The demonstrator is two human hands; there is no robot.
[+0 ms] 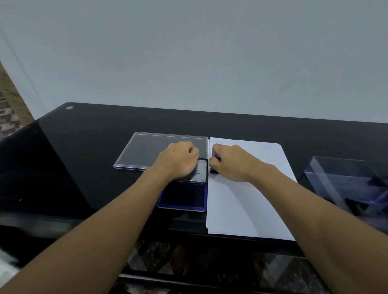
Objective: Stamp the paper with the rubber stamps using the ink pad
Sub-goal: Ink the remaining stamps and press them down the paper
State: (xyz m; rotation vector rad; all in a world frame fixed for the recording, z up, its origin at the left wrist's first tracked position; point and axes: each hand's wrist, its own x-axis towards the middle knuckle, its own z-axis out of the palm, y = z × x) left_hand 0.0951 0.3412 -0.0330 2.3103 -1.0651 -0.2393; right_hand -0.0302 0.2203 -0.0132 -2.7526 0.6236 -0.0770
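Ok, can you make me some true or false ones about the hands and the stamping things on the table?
The right hand holds a small dark rubber stamp on the white paper sheet. True.
The blue ink pad is closed. False: its shiny lid stands open, held by the left hand.
The clear plastic box stands left of the paper. False: it stands on the right.
The flat clear plastic case lies on the black glass table. True.

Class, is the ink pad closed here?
No, the ink pad lies open, its blue surface bare, its lid folded back under the left hand.
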